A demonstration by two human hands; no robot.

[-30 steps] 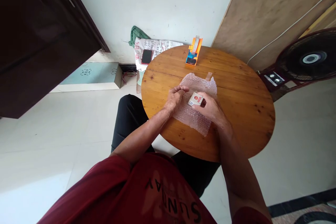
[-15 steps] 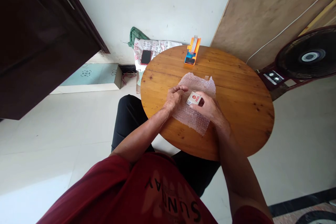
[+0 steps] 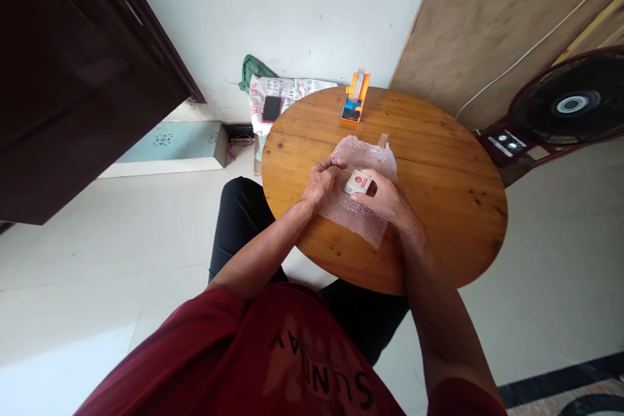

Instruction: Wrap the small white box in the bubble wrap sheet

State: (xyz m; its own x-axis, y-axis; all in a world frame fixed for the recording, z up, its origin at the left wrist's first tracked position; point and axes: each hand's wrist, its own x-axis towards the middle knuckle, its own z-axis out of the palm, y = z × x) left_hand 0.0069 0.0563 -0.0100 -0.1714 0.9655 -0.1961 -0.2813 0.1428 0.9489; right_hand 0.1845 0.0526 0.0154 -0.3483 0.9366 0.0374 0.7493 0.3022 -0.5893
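Observation:
A sheet of bubble wrap (image 3: 364, 226) lies flat on the round wooden table (image 3: 448, 208). Over its middle, my right hand (image 3: 387, 200) grips a small white box (image 3: 358, 182) with red print between thumb and fingers. My left hand (image 3: 322, 181) rests at the left edge of the sheet, its fingers curled and closed on the bubble wrap; the fingertips are partly hidden. A short strip of tape (image 3: 383, 140) sticks up from the sheet's far edge.
An orange and blue tape dispenser (image 3: 355, 99) stands at the table's far side. Beyond the left rim, a phone (image 3: 272, 108) lies on a printed white sack (image 3: 260, 88). A fan (image 3: 570, 104) is at the right, a dark door (image 3: 73, 78) at the left.
The tape strip at the bubble wrap's far edge now stands up more visibly. Both hands and the box have hardly moved; the view has shifted slightly.

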